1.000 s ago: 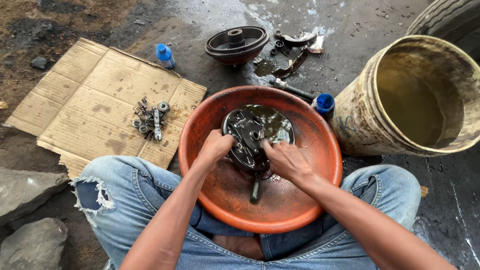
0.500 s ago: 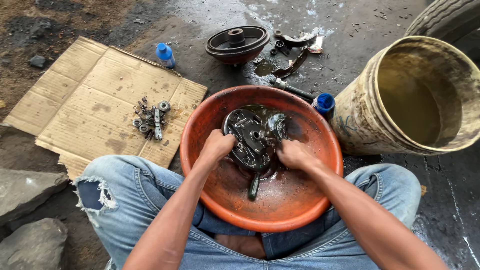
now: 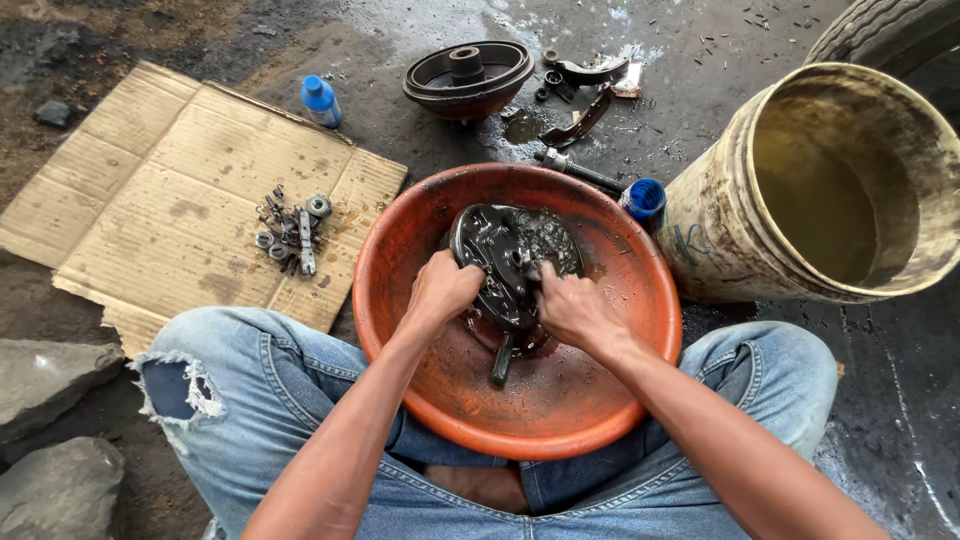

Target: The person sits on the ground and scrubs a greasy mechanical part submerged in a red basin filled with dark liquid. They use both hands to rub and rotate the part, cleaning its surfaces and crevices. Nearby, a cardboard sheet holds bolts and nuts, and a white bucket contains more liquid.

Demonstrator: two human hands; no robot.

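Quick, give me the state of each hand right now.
Left hand: closed on the round metal part in the basin.
Right hand: closed on the same part.

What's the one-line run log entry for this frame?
left hand: holds round metal plate | right hand: on plate | plate: wet, in orange basin | nearby: bucket, bolts on cardboard

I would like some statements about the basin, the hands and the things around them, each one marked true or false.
1. Both hands, left hand and right hand, are on the dark metal part in the orange basin. True.
2. The bolts lie in the bucket. False: they lie on the cardboard.
3. The bucket stands on the person's right. True.
4. The blue-capped bottle lies inside the basin. False: it is on the ground beside the cardboard.
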